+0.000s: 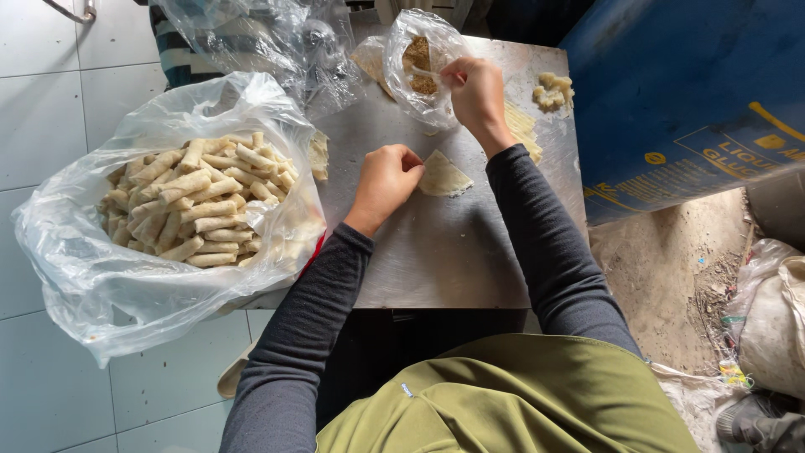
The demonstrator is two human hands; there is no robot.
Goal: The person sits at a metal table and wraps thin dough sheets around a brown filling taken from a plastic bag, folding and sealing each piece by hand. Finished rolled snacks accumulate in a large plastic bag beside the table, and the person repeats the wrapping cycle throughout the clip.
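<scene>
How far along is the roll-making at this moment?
Done: many finished rolls fill the big plastic bag. In hand: the left hand pins a wrapper sheet on the metal table; the right hand spoons from the filling bag. Left: this wrapper is unfilled, and more wrappers wait.

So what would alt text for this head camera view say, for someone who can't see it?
Seen from above, a person's left hand rests on a folded wrapper on a steel table, while the right hand dips a spoon into a small bag of filling. A large clear bag of finished rolls sits at left.
</scene>
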